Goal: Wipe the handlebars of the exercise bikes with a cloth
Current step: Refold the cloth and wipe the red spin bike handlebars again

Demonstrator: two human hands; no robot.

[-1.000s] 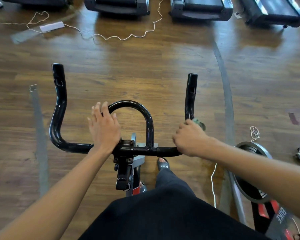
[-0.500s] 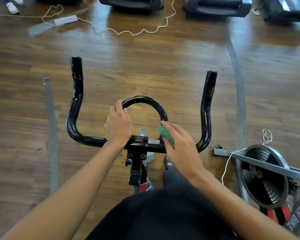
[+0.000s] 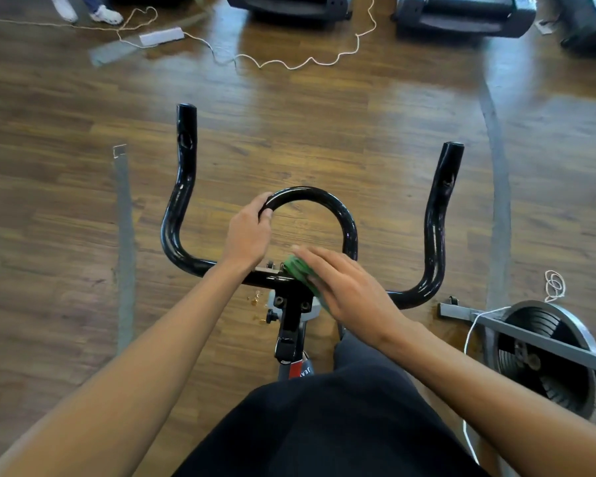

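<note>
Palm of right hand (image 3: 351,290) flat on cloth (image 3: 297,269), left hand (image 3: 246,235) around handlebars (image 3: 434,235).

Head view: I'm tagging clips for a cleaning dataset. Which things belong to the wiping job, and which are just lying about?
Job:
black handlebars
green cloth
left hand, gripping the centre loop
right hand, pressing the cloth flat

Lying about:
white cord
power strip
treadmills
neighbouring flywheel

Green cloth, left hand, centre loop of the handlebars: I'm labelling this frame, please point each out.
green cloth (image 3: 298,271), head view, folded edge showing past the fingertips
left hand (image 3: 246,235), head view, back of the hand
centre loop (image 3: 310,193), head view, top of the arch
</note>
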